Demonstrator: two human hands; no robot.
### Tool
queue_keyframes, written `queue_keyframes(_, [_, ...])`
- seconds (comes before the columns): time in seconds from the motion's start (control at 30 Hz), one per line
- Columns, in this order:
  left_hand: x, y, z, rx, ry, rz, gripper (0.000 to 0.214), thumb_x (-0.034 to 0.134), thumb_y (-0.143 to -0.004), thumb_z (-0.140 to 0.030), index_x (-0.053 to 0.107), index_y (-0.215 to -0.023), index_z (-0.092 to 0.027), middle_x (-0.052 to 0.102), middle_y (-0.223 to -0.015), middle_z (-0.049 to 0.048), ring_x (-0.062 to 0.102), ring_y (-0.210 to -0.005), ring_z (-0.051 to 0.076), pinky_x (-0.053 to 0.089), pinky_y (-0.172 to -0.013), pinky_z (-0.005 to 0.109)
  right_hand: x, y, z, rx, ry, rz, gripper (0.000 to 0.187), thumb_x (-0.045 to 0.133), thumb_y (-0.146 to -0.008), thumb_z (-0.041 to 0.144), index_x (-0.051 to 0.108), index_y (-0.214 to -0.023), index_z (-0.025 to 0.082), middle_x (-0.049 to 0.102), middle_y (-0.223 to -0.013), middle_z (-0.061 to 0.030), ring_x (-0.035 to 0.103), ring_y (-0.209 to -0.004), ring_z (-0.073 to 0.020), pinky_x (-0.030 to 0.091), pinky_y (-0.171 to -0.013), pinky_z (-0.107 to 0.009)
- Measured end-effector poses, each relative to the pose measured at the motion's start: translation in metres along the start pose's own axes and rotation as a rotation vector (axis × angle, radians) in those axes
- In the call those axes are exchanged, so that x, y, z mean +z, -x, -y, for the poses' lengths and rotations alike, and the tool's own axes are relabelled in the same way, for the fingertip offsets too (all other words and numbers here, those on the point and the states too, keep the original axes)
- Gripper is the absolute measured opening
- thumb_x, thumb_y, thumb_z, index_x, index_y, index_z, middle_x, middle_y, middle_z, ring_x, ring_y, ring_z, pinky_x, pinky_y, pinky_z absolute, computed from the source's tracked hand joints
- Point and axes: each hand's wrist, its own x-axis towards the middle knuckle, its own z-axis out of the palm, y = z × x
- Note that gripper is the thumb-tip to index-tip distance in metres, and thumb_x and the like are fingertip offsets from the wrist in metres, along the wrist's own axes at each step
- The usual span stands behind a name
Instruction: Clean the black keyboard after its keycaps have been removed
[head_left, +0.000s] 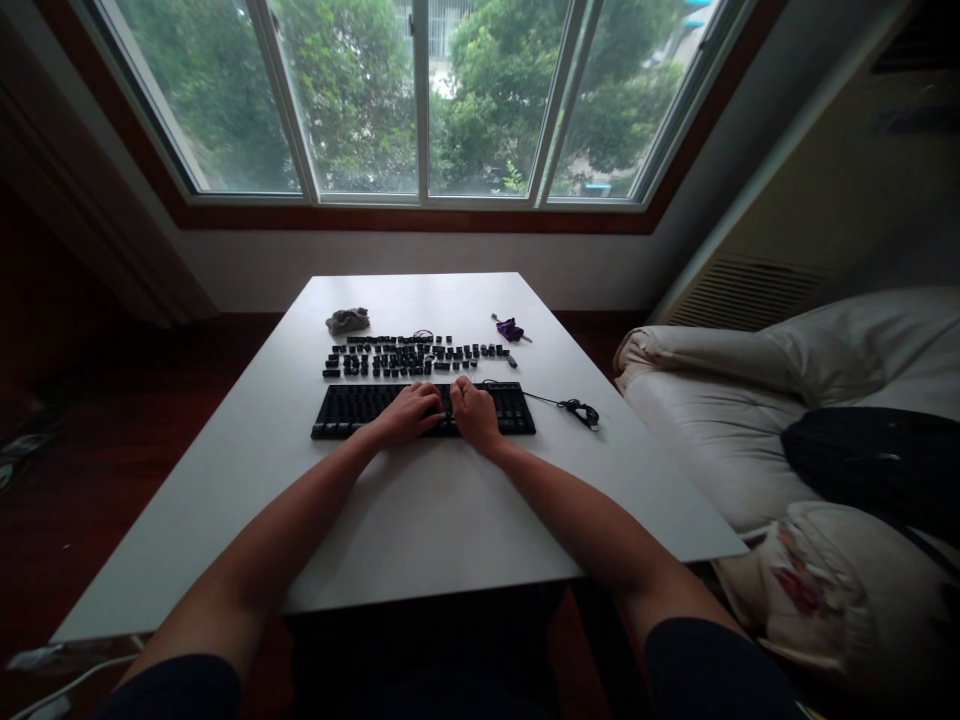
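Two bare forearms reach from the near edge over a white surface (pixel 450 530), and I see both hands meet just above a black keyboard (pixel 346 410). The keyboard lies beneath them, running out past them to left and right. The left hand (pixel 411 410) is partly curled, fingers bent down onto the keys' area; the right hand (pixel 475 412) is closed into a loose fist close beside it. I cannot tell whether either grips anything small. To the right lies a bundled cable (pixel 577 408). Beyond the keyboard, loose black keycaps (pixel 398 362) stand in rough rows. Farther still are a grey cloth (pixel 347 320) at left, a purple item (pixel 510 329) at right, then a window (pixel 420 110) showing trees.
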Motion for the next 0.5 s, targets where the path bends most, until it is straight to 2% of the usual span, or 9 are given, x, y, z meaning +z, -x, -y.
queue_keyframes(0.3, [0.0, 0.0, -0.005, -0.041, 0.002, 0.005, 0.019, 0.046, -0.102, -0.035, 0.06, -0.106, -0.022, 0.06, -0.114, 0.0085, 0.053, -0.107, 0.024, 0.042, -0.099, 0.042, 0.0, -0.008, -0.003, 0.097, -0.202, -0.097, 0.036, 0.029, -0.103, 0.036, 0.052, -0.079, 0.024, 0.058, -0.065, -0.0008, 0.058, -0.065, -0.0188, 0.037, -0.067, -0.026])
queue_keyframes(0.5, [0.003, -0.001, -0.005, -0.056, -0.008, -0.024, 0.018, 0.046, -0.102, -0.035, 0.058, -0.106, -0.021, 0.061, -0.112, 0.0087, 0.055, -0.105, 0.024, 0.043, -0.097, 0.041, -0.005, -0.011, -0.003, 0.05, -0.193, -0.102, 0.034, 0.03, -0.102, 0.038, 0.05, -0.078, 0.025, 0.054, -0.063, 0.0006, 0.056, -0.063, -0.0198, 0.037, -0.066, -0.027])
